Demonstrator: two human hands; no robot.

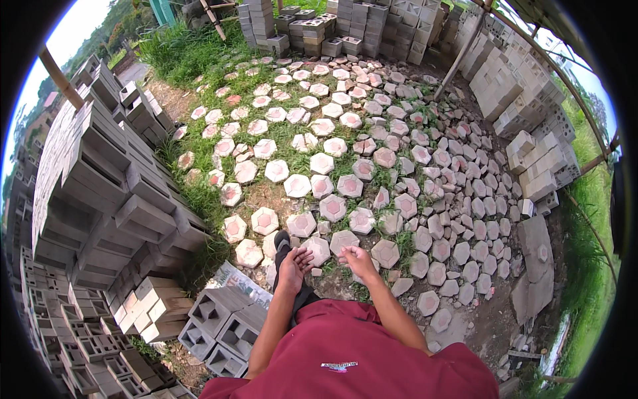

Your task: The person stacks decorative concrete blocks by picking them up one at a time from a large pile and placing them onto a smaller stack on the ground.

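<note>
Counted: one left hand (296, 267), cupped, loosely spread; one right hand (359, 262), curled, cannot tell if pinching. Dozens of rough, hexagonal concrete pavers (332, 208) on grassy ground (264, 197) below and ahead; hollow grey blocks (98, 176) stacked at left.

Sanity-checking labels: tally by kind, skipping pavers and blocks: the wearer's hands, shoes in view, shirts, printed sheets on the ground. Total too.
Hands: 2 (left hand, right hand)
Dark shoe: 1
Maroon shirt: 1
Printed sheet: 1, partly hidden
Total: 5
</note>
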